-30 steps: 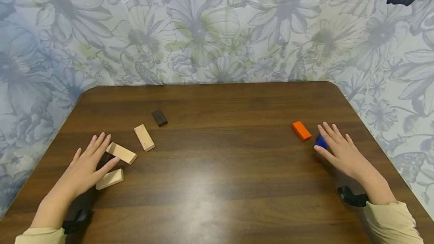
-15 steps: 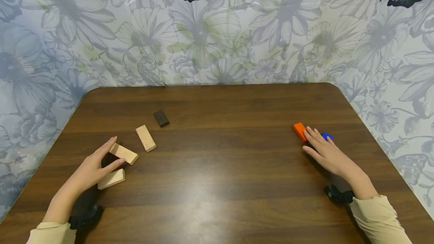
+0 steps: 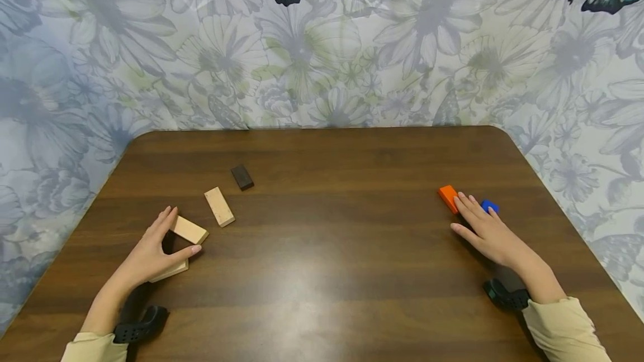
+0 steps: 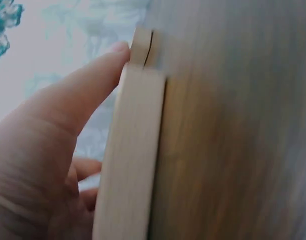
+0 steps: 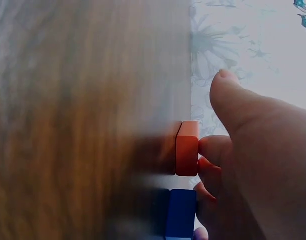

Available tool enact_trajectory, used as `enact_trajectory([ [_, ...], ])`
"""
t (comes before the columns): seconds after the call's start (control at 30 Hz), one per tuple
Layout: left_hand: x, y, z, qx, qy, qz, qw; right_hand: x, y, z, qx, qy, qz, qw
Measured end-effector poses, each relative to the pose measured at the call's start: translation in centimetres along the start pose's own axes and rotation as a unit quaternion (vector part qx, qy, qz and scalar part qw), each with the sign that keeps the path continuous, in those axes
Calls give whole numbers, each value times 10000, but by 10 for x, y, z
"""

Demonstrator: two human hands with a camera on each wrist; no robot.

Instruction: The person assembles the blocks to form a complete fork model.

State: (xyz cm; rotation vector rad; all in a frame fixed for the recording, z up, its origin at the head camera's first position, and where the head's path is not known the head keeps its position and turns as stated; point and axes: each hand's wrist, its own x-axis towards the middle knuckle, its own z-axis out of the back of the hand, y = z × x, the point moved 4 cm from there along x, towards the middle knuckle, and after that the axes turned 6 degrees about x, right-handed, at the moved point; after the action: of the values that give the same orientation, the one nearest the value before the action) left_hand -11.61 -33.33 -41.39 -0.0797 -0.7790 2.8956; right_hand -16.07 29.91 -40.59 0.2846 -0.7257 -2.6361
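Observation:
My left hand (image 3: 151, 250) reaches over two pale wooden blocks at the left of the table, thumb spread away from the straight fingers. Its fingertips overlap the upper pale block (image 3: 191, 230), and its thumb crosses over the lower pale block (image 3: 173, 271), partly hidden by the hand. In the left wrist view the thumb lies alongside a pale block (image 4: 130, 155). On the right side, my right hand (image 3: 490, 236) is stretched out flat, fingertips at an orange block (image 3: 446, 197) and a blue block (image 3: 490, 206). The right wrist view shows fingers against the orange block (image 5: 188, 155), the thumb free.
Farther back on the left lie another pale block (image 3: 219, 206) and a dark brown block (image 3: 242, 177). The brown wooden table (image 3: 327, 228) ends at a flowered wall covering (image 3: 332, 60). Each wrist wears a black strap device (image 3: 141, 325).
My right hand has shifted left from over the blue block to the orange one, uncovering part of the blue. My left hand has moved slightly right, its fingers drawing together.

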Motion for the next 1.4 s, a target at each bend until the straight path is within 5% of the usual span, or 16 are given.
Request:
enact_trajectory([
  [0.27, 6, -9, -9, 440, -423, 181, 9980, -3, 0, -1, 5, -76, 32, 10000],
  [0.67, 3, -7, -7, 388, -630, 398, 9965, -2, 1, -2, 11, -112, 101, 9999],
  [1.03, 5, -9, -5, 446, -1083, 178, 9930, -1, 0, -1, -27, -127, 87, 9999],
  [1.4, 5, -11, -5, 329, -1141, 97, 9929, -2, 0, -3, -53, -248, 187, 9995],
])
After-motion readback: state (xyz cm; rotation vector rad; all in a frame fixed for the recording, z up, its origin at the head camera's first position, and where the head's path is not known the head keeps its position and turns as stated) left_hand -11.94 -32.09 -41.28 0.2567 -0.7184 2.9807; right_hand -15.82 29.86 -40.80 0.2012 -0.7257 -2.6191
